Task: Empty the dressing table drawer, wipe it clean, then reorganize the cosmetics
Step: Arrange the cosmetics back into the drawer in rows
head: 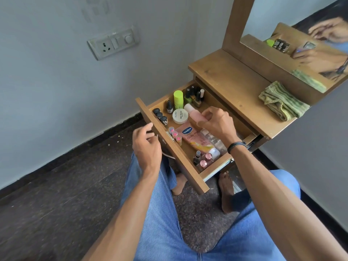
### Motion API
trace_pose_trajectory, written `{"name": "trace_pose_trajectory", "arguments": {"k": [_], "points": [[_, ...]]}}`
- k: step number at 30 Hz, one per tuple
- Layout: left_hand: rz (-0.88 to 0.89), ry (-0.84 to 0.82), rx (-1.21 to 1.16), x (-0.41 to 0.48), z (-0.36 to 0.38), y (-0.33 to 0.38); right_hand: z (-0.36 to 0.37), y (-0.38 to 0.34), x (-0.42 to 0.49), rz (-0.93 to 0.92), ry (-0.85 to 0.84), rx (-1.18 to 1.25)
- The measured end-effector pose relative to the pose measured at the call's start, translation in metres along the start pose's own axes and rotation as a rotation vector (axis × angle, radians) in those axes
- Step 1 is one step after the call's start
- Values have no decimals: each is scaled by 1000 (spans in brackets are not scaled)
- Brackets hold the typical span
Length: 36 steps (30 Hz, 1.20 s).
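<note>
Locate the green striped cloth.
Head view, right side: the green striped cloth lies folded on the dressing table top, just below the mirror, right of the open drawer.

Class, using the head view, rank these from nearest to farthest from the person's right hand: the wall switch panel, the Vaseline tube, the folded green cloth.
1. Vaseline tube: lying in the drawer, just beneath the right hand, which holds a pink bottle.
2. Folded green cloth: on the tabletop, to the right.
3. Wall switch panel: up on the wall, far left.
</note>
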<state>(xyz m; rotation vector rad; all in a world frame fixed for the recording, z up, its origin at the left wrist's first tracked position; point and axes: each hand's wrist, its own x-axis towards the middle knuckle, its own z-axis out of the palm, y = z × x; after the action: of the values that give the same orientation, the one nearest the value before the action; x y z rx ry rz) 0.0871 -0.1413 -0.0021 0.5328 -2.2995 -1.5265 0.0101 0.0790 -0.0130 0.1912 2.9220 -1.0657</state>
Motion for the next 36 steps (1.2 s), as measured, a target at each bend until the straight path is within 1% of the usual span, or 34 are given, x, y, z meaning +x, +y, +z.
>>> {"name": "trace_pose_trajectory", "arguments": {"k": [1,3,6,9,10,11,13,14,15,17,19,21,22,23,25,27,29,31,36], "points": [[73,7,-20,1,1,5,-3,-2,-2,0,-19,39],[158,-50,-9,6,4,16,-9,-8,-5,3,-37,128],[163,-245,107,25,16,34,-17,-15,-5,28,-74,245],[105,-446,214,51,39,46,-23,-16,-4,62,-86,324],[37,-486,219,59,47,48,-25,-16,-5,65,-82,331],[-68,-512,178,64,55,49,-26,-16,-5,61,-76,332],[-316,-538,-30,72,67,48,-25,-17,-8,45,-81,330],[-416,-554,-145,73,73,48,-25,-18,-9,41,-89,326],[-474,-572,-224,73,75,48,-25,-19,-11,31,-100,320],[-489,-579,-280,73,77,46,-23,-20,-12,-10,-138,294],[-443,-541,-263,74,76,44,-23,-18,-11,-49,-197,323],[-400,-486,-266,81,69,44,-23,-16,-6,-15,-222,453],[-374,-457,-269,85,63,45,-21,-15,-1,14,-197,460],[-342,-429,-263,89,58,46,-16,-14,5,26,-154,398],[-295,-393,-225,95,47,47,0,-13,22,11,-100,171],[-263,-362,-188,98,38,48,18,-21,33,-44,-126,-51],[-242,-345,-166,100,32,47,38,-29,41,-133,-145,-209],[-237,-338,-162,101,28,45,49,-37,44,-170,-147,-276],[-240,-350,-143,102,23,37,61,-43,47,-133,-109,-301]]}}
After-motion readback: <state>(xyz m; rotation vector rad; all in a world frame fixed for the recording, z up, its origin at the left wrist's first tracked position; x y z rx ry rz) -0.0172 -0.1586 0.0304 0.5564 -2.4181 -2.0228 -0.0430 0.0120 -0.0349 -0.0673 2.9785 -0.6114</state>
